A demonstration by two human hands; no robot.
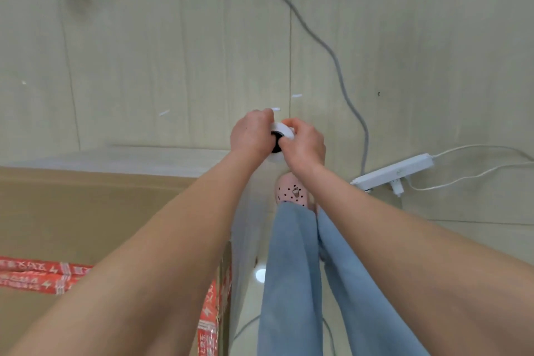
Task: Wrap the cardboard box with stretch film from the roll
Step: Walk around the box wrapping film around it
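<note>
Cardboard box: lying in the lower left of the frame, red tape crossing its top.
Stretch film: a hazy sheet, seemingly running along the box's far edge toward the centre.
Left hand: curling round the roll's left side.
Roll: sitting at centre frame, just past the box's corner.
Right hand: gripping the roll's right side, close against the left.
Step in hand: probably rounding the corner; keeping the film taut and the roll near the box is advisable.
Power strip: lying at right; its cords are posing a trip risk.

Pale tiled floor — cardboard box at left, white power strip at right, grey cable across
</note>
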